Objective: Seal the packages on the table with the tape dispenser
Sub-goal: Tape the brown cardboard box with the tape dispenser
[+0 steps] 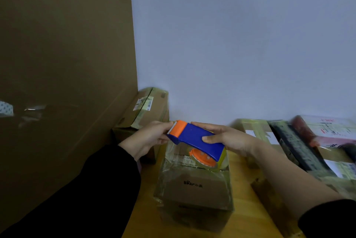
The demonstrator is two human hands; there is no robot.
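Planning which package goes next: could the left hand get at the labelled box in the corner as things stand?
Probably yes: the labelled box lies just beyond the left hand, nothing between them, though that hand is busy holding the tape dispenser.

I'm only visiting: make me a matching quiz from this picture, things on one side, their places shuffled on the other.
1 blue-and-orange plastic tape dispenser
2 tape-wrapped brown cardboard box
3 labelled cardboard box
4 yellow wooden table

A under the boxes
B in the wall corner
C held between left hand and right hand
D below the dispenser

Pairs: 1-C, 2-D, 3-B, 4-A
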